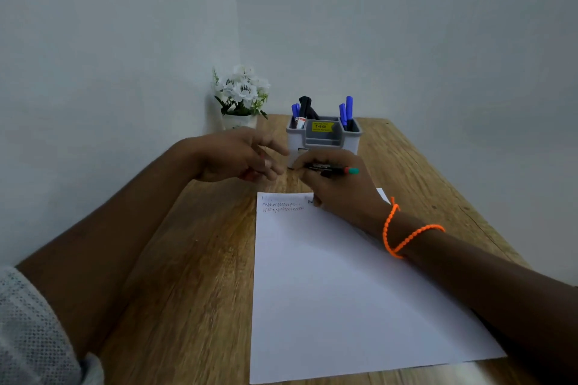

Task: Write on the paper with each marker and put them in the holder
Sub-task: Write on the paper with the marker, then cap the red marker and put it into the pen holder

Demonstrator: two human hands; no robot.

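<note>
A white sheet of paper (344, 291) lies on the wooden table, with two short lines of scribbles near its top left. My right hand (337, 187) grips a dark marker (331, 168) with a green end, held level over the paper's top edge. My left hand (247, 156) hovers just left of it, blurred, fingers spread and relaxed; something small and red or white shows at its fingertips, too blurred to tell. Behind both hands stands a grey holder (323, 137) containing several blue and black markers.
A small pot of white flowers (240, 97) stands at the table's far left corner against the wall. The wooden table (194, 275) is narrow, with walls close on the left and behind. An orange bead bracelet (403, 234) circles my right wrist.
</note>
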